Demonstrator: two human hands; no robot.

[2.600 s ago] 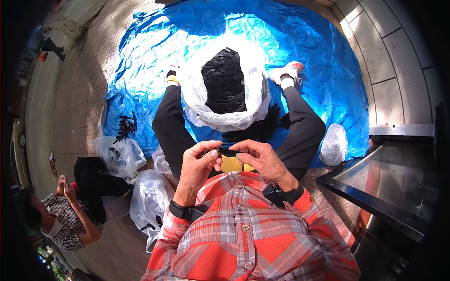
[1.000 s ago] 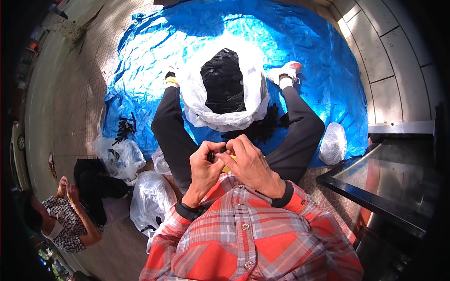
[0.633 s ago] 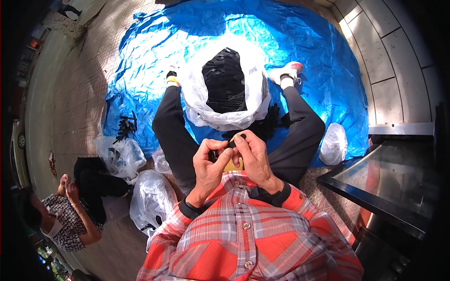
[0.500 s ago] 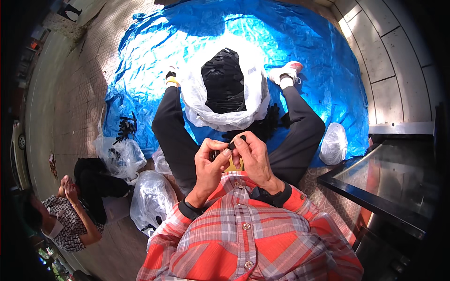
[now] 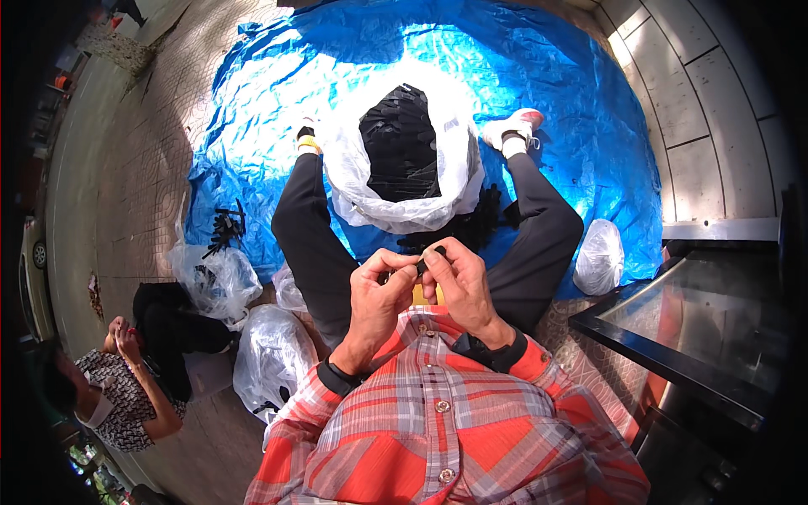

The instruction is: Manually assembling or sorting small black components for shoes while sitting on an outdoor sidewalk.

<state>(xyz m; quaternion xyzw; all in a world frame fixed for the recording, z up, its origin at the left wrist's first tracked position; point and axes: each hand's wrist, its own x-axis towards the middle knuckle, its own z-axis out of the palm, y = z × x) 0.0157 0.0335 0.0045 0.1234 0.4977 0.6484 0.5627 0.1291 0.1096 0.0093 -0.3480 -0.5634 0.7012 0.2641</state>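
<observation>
Both hands meet above the lap, fingertips pinched narrow on a small black piece [image 5: 429, 262]: the left hand [image 5: 375, 296] grips beside its near end, the right hand [image 5: 465, 288] holds its upper end between thumb and forefinger. Whether the left hand's curled fingers hide another piece, I cannot tell. A second ago the right hand was folded over the left fingertips; now it is turned back and the piece shows between them, tilted, so the handling of this piece appears unfinished. Beyond the hands, a white plastic bag [image 5: 396, 215] full of black strips [image 5: 401, 147] stands on the blue sheet [image 5: 602, 164], with more dark pieces [image 5: 475, 223] just beside it.
</observation>
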